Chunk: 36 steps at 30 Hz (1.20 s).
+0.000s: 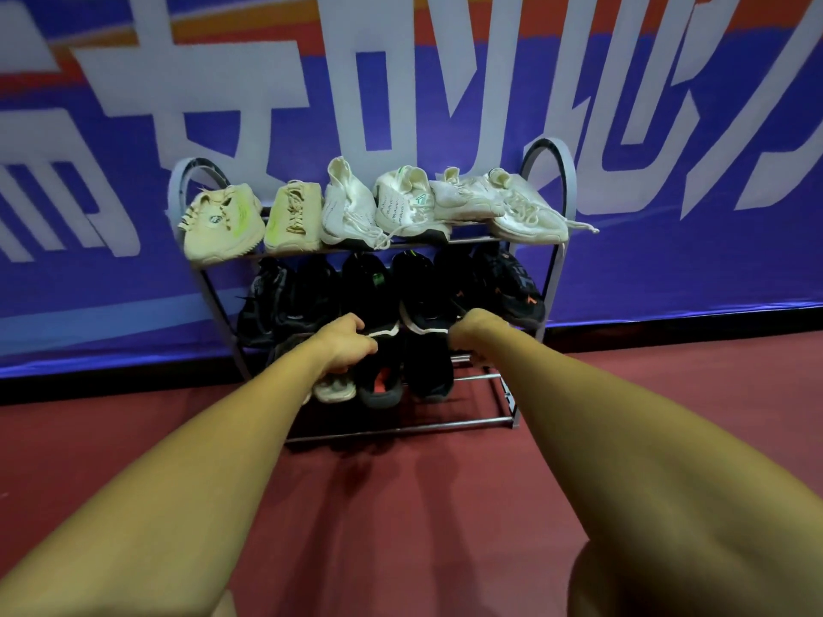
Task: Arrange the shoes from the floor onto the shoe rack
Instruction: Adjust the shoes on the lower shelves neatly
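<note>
Shoes (347, 207) fill the rack's (490, 423) upper two shelves. On its bottom shelf the left hand (345, 345) grips a pale shoe (335, 388). The right hand (472, 334) curls near bare rails at the rack's right end; its hold cannot be told.

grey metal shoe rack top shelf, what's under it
A row of black sneakers; lower down, dark shoes and a pale shoe partly hidden by the left hand.
</note>
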Each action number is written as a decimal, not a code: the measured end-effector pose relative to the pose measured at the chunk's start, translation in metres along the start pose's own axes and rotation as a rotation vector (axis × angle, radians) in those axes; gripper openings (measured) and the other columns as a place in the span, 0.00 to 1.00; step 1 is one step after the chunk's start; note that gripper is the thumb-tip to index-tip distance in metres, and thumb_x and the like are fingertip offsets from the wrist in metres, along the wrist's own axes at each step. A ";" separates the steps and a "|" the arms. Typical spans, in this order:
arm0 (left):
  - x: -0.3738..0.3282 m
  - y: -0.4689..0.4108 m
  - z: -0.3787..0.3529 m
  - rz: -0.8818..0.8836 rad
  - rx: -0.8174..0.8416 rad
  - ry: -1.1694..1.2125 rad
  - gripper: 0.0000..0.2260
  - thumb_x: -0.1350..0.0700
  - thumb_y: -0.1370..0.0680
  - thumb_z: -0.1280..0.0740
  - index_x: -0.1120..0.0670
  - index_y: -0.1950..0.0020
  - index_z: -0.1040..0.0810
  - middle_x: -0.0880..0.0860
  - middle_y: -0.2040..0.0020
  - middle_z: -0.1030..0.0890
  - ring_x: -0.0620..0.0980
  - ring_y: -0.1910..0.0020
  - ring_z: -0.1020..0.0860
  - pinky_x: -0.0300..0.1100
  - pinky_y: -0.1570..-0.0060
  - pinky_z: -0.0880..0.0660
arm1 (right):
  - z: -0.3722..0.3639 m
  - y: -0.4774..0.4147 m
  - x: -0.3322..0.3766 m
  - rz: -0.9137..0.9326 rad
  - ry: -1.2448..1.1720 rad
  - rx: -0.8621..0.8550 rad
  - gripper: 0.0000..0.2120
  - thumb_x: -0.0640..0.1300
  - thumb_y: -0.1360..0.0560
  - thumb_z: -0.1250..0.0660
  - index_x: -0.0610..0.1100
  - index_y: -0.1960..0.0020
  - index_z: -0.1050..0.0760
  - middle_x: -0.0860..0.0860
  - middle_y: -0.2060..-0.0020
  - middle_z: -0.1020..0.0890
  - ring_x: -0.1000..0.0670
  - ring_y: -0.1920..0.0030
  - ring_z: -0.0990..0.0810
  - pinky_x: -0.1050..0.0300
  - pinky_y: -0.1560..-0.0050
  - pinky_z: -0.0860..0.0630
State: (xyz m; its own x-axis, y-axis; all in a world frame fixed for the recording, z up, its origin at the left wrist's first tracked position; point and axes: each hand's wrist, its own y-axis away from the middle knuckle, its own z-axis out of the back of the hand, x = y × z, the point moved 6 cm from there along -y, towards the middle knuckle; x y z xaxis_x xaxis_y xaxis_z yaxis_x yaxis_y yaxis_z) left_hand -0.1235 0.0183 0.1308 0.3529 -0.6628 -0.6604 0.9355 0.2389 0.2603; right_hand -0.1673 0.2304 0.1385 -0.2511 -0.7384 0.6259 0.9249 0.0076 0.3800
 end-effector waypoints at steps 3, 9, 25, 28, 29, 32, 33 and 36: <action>0.018 0.014 0.022 -0.010 -0.050 -0.158 0.19 0.54 0.25 0.30 0.53 0.35 0.27 0.55 0.42 0.21 0.54 0.49 0.22 0.41 0.53 0.28 | -0.032 0.011 0.020 0.091 0.102 0.088 0.08 0.42 0.24 0.34 0.37 0.50 0.24 0.39 0.57 0.20 0.41 0.60 0.18 0.49 0.54 0.18; 0.056 0.027 0.047 0.004 -0.071 -0.354 0.22 0.53 0.24 0.32 0.54 0.31 0.28 0.55 0.36 0.22 0.54 0.40 0.23 0.38 0.48 0.30 | -0.092 0.025 0.061 0.238 0.229 0.225 0.08 0.42 0.25 0.31 0.37 0.51 0.22 0.39 0.54 0.16 0.41 0.56 0.15 0.47 0.49 0.17; 0.140 -0.033 0.052 0.078 0.076 -0.496 0.23 0.49 0.24 0.33 0.53 0.30 0.29 0.55 0.35 0.24 0.55 0.39 0.24 0.41 0.45 0.28 | -0.209 -0.019 0.120 0.385 0.368 0.396 0.07 0.44 0.25 0.33 0.41 0.52 0.23 0.43 0.54 0.16 0.47 0.62 0.16 0.56 0.62 0.19; 0.156 -0.054 0.043 0.109 0.114 -0.516 0.25 0.47 0.24 0.32 0.54 0.29 0.30 0.56 0.36 0.23 0.56 0.40 0.23 0.42 0.46 0.27 | -0.238 -0.031 0.127 0.368 0.347 0.411 0.08 0.43 0.26 0.34 0.40 0.50 0.22 0.42 0.54 0.16 0.45 0.62 0.16 0.54 0.62 0.18; 0.162 -0.060 0.041 0.121 0.132 -0.539 0.24 0.48 0.24 0.33 0.54 0.30 0.30 0.56 0.36 0.23 0.56 0.40 0.23 0.43 0.46 0.26 | -0.249 -0.037 0.127 0.355 0.334 0.420 0.10 0.42 0.26 0.35 0.40 0.46 0.22 0.41 0.53 0.16 0.44 0.60 0.15 0.51 0.60 0.17; 0.175 -0.073 0.038 0.130 0.178 -0.575 0.21 0.47 0.23 0.35 0.54 0.33 0.27 0.56 0.38 0.22 0.57 0.42 0.22 0.44 0.47 0.26 | -0.276 -0.044 0.127 0.350 0.327 0.433 0.15 0.45 0.24 0.35 0.42 0.39 0.25 0.42 0.49 0.18 0.43 0.54 0.15 0.48 0.53 0.16; 0.178 -0.077 0.037 0.135 0.189 -0.580 0.20 0.47 0.23 0.35 0.55 0.34 0.26 0.56 0.38 0.22 0.57 0.42 0.22 0.44 0.47 0.26 | -0.284 -0.047 0.126 0.351 0.334 0.437 0.15 0.45 0.23 0.36 0.41 0.38 0.26 0.42 0.48 0.19 0.42 0.51 0.15 0.47 0.49 0.17; 0.183 -0.086 0.035 0.140 0.196 -0.602 0.17 0.52 0.23 0.34 0.58 0.36 0.24 0.57 0.40 0.21 0.56 0.43 0.22 0.45 0.44 0.24 | -0.294 -0.055 0.130 0.374 0.367 0.417 0.09 0.43 0.22 0.36 0.41 0.45 0.24 0.43 0.52 0.21 0.45 0.52 0.18 0.52 0.48 0.19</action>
State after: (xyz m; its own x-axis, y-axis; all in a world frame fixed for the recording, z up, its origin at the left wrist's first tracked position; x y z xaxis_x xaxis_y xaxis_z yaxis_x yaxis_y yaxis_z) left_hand -0.1395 -0.1490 0.0123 0.3485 -0.9302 -0.1156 0.8411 0.2559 0.4765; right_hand -0.1673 -0.0640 -0.0015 0.2467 -0.8165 0.5220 0.7246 0.5131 0.4600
